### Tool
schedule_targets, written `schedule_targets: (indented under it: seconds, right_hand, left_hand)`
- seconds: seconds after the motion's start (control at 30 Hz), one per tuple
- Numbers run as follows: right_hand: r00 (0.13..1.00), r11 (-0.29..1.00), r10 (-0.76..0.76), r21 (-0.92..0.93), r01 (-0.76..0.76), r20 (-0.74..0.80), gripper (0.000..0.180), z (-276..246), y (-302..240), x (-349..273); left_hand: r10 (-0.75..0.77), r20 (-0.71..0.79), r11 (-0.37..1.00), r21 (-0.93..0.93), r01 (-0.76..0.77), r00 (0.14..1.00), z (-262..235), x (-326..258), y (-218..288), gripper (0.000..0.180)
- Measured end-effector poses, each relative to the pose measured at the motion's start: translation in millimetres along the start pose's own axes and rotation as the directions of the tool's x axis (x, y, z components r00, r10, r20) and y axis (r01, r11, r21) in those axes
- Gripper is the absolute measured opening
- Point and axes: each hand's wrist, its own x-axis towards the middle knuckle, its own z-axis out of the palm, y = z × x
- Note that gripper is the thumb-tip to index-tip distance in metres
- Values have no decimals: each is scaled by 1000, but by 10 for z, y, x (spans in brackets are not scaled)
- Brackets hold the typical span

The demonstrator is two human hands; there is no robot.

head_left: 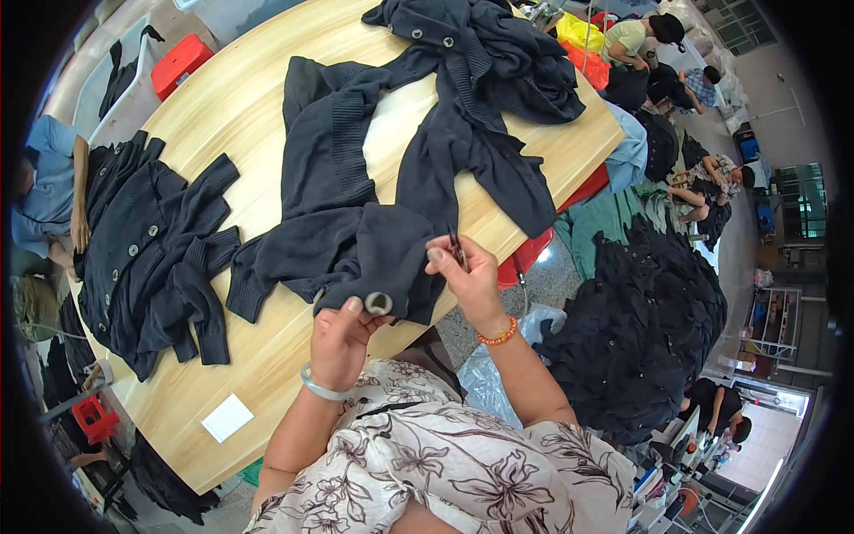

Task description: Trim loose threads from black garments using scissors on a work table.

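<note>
Hands meet at the near edge of the wooden worktop [267,116]: the left hand [342,343] pinches a fold of the dark cardigan [356,240] beside its round button [379,303], while the right hand [471,276] grips small snips [457,247] against the knit. Step in hand appears to be trimming; the blades must avoid the yarn. Another cardigan [151,249] lies far left.

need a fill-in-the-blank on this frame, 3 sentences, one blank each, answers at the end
1. The left hand pinches a round ____ on the dark cardigan.
2. The right hand wears an ____ bead bracelet.
3. A white paper slip lies on the ____ table.

Missing words: button; orange; wooden
</note>
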Motion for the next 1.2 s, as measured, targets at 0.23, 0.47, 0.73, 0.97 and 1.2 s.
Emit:
schedule_targets:
  seconds: [0.23, 0.47, 0.73, 0.97, 1.2]
  right_hand:
    - [934, 998, -40, 58, 20, 356, 46, 374, 296, -181]
    - [926, 956, 9, -276, 103, 378, 28, 307, 53, -70]
    - [895, 994, 71, -103, -29, 440, 19, 200, -127, 2]
    - [994, 986, -109, -122, 111, 22, 22, 176, -121, -1]
    - [899, 819, -373, -374, 436, 231, 33, 244, -293, -311]
  left_hand:
    - [-4, 97, 882, -469, 50, 995, -369, 215, 37, 26]
    - [-62, -52, 992, 107, 67, 997, -281, 59, -54, 25]
    - [-198, 30, 971, 140, 192, 980, -86, 62, 71, 24]
    - [-187, 113, 974, -106, 199, 976, -62, 71, 69, 20]
    - [-135, 86, 970, -191, 149, 987, -25, 65, 89, 18]
